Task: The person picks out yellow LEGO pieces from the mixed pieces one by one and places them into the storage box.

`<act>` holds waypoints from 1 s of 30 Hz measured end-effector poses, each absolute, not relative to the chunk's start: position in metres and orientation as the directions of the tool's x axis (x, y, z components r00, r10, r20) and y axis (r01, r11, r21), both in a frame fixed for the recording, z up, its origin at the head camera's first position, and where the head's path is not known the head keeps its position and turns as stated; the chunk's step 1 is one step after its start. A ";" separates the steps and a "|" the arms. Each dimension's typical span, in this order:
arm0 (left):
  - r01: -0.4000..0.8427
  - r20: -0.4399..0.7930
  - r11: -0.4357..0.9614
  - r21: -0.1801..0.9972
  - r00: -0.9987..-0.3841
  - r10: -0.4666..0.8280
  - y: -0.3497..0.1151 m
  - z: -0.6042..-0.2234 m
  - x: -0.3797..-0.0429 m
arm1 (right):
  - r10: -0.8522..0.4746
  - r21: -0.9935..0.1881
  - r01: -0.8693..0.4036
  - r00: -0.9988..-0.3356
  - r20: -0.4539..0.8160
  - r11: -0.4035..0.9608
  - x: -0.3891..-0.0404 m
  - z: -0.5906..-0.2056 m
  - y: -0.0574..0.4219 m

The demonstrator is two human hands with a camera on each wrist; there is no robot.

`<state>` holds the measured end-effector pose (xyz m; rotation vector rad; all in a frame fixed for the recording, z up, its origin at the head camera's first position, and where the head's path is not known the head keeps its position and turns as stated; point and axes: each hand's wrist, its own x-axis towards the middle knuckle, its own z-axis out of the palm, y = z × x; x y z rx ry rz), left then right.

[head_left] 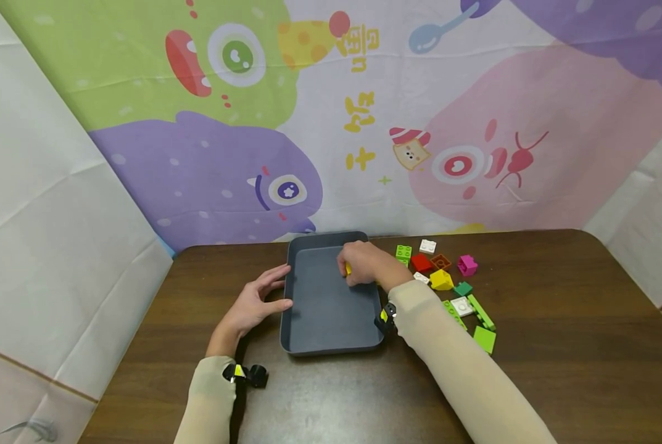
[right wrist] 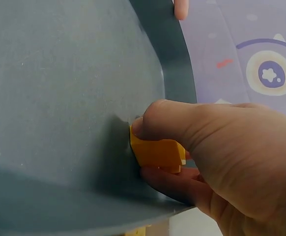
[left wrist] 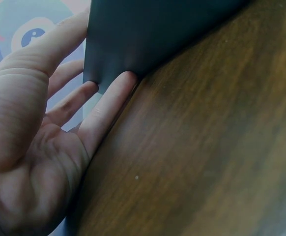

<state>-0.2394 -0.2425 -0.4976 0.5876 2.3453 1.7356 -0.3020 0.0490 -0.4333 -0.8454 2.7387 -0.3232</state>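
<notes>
A dark grey rectangular tray (head_left: 331,320) lies on the brown wooden table. Over its far right part, my right hand (head_left: 364,265) pinches a yellow toy brick (right wrist: 157,153) between thumb and fingers. The right wrist view shows that brick low over the tray floor, close to the wall, its shadow beside it. My left hand (head_left: 255,305) is at the tray's left side with fingers extended, fingertips against the outside of the tray wall (left wrist: 128,39). The palm side of this hand (left wrist: 35,147) shows in the left wrist view.
Right of the tray lie several loose bricks, among them a red brick (head_left: 421,263), a magenta brick (head_left: 467,265), another yellow brick (head_left: 442,280) and a lime square (head_left: 484,340). My right forearm partly covers this group. A printed cloth (head_left: 364,203) hangs behind the table.
</notes>
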 end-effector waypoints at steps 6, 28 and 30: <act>0.201 0.087 0.249 0.948 -0.911 0.404 -0.242 -0.498 -0.238 | -0.574 -0.269 -0.521 -0.799 -0.179 0.810 -0.302 -0.435 0.049; 0.200 0.090 0.245 0.949 -0.913 0.399 -0.243 -0.498 -0.239 | -0.590 -0.219 -0.550 -0.779 -0.213 0.806 -0.295 -0.433 0.046; 0.200 0.089 0.246 0.948 -0.913 0.398 -0.243 -0.498 -0.239 | -0.591 -0.216 -0.553 -0.778 -0.213 0.805 -0.295 -0.433 0.046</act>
